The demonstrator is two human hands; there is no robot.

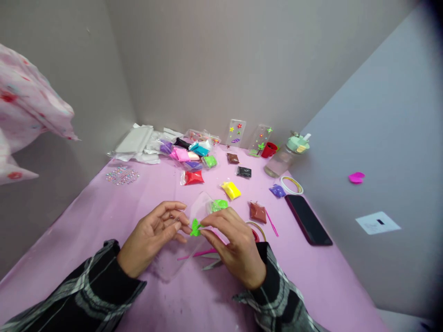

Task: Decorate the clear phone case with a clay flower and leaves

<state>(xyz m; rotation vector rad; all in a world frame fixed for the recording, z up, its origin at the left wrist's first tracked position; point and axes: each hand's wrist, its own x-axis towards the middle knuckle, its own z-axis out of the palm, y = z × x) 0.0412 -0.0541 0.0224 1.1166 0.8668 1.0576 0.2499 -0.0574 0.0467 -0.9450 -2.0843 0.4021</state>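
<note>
A small bright green clay piece (195,227) is pinched between the thumb and fingertips of my right hand (232,240). It is over a clear phone case (173,267), which is tilted between my hands. My left hand (152,235) has its fingers curled at the case's left edge, thumb on the near side; its exact grip is partly hidden by the see-through plastic. Just beyond my right fingers is an opened bag of green clay (219,205). Beneath the right hand are a pink modelling tool (197,254) and scissors (212,263), both partly covered.
Packets of red (194,177), yellow (231,190) and brown clay (258,212) lie ahead. Decorated clear cases (236,133) lean on the back wall. Rightward are a bottle (285,154), a tape roll (291,185) and a phone (308,220). Rhinestones (122,175) lie at left.
</note>
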